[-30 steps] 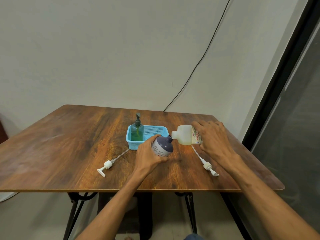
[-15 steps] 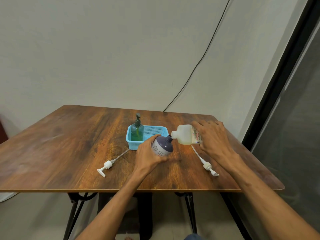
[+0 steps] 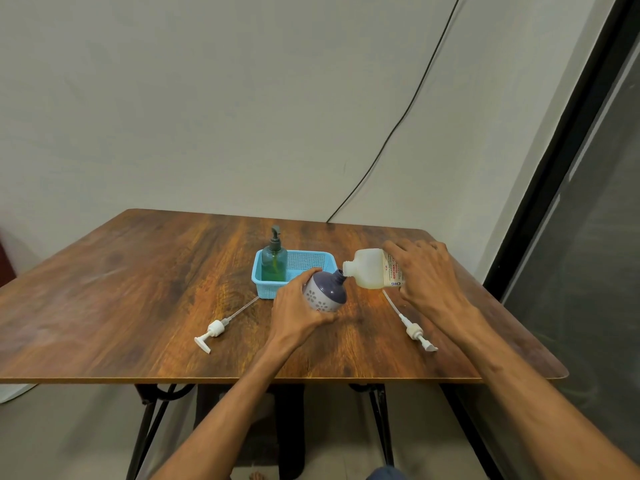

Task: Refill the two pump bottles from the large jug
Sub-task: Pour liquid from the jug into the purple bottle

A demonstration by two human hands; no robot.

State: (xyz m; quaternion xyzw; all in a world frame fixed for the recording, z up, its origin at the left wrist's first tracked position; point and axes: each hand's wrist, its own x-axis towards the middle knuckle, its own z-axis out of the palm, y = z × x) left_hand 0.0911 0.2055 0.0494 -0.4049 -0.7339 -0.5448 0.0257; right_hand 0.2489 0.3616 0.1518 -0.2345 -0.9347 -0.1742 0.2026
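My left hand [image 3: 298,308] grips a round purple-and-white pump bottle [image 3: 325,294] with its pump off, tilted so its neck leans right. My right hand [image 3: 424,275] holds a translucent jug [image 3: 369,273] of pale yellow liquid on its side, its open mouth touching the purple bottle's neck. A green pump bottle [image 3: 274,263] with its pump on stands upright in the left end of a blue basket [image 3: 308,263]. Two loose white pump heads lie on the wooden table [image 3: 121,289]: one [image 3: 212,332] to the left, one [image 3: 415,332] under my right forearm.
A black cable [image 3: 391,133] runs down the wall to the table's back edge. A dark-framed glass door [image 3: 571,237] stands close on the right. The table's front edge is near me, with black metal legs [image 3: 152,420] below.
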